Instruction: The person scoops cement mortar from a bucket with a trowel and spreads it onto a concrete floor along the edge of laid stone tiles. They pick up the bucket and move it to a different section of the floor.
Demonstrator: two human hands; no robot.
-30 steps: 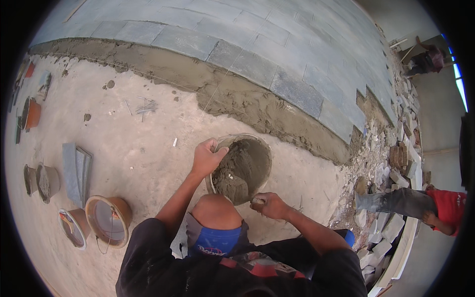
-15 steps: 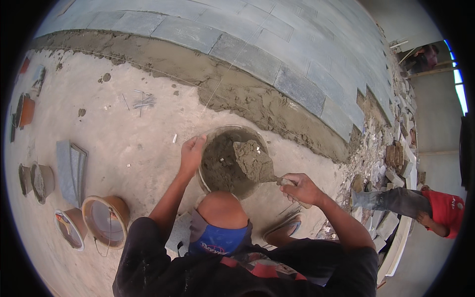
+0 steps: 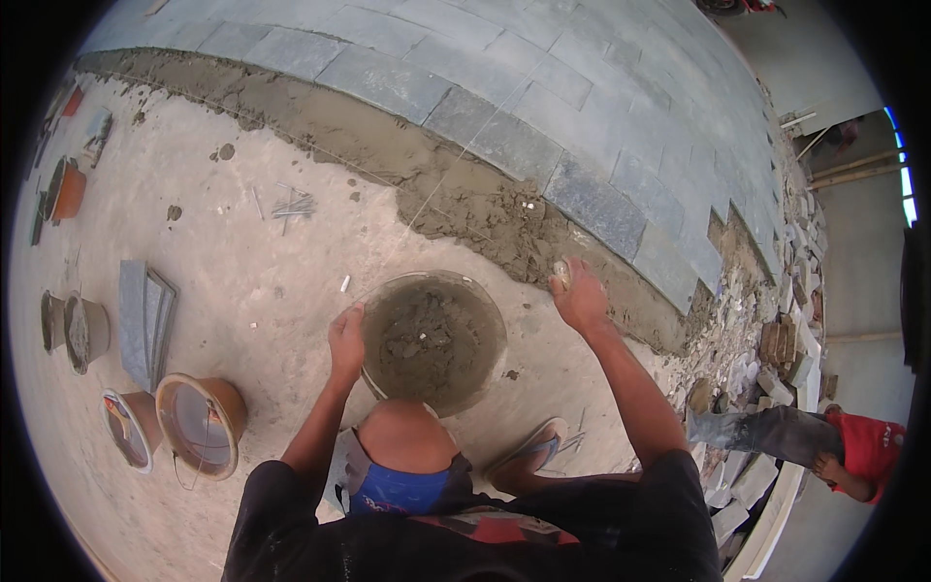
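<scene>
My left hand (image 3: pixel 346 341) is closed on the left rim of a round bucket (image 3: pixel 497 325). Grey wet mortar (image 3: pixel 427 339) fills much of it. To the right and farther off, my right hand (image 3: pixel 583 299) is wrapped round a trowel handle (image 3: pixel 561 274), over the near edge of the mortar bed (image 3: pixel 359 136). The trowel's blade is hard to make out against the mortar. A rough lump of mortar (image 3: pixel 514 221) with white bits lies just beyond that hand, beside the laid grey stone tiles (image 3: pixel 504 145). A taut string (image 3: pixel 448 175) crosses the bed.
Left of me stand a stack of grey tiles (image 3: pixel 145 320), two orange-brown buckets (image 3: pixel 233 407) and more buckets farther off. Thin metal rods (image 3: pixel 291 204) lie on the floor. At right are rubble (image 3: pixel 742 373) and a person in a red shirt (image 3: pixel 868 446).
My right hand has moved from the bucket up and away to the mortar bed. The mortar load on the trowel now appears as a lump there. My left hand stays on the rim.
</scene>
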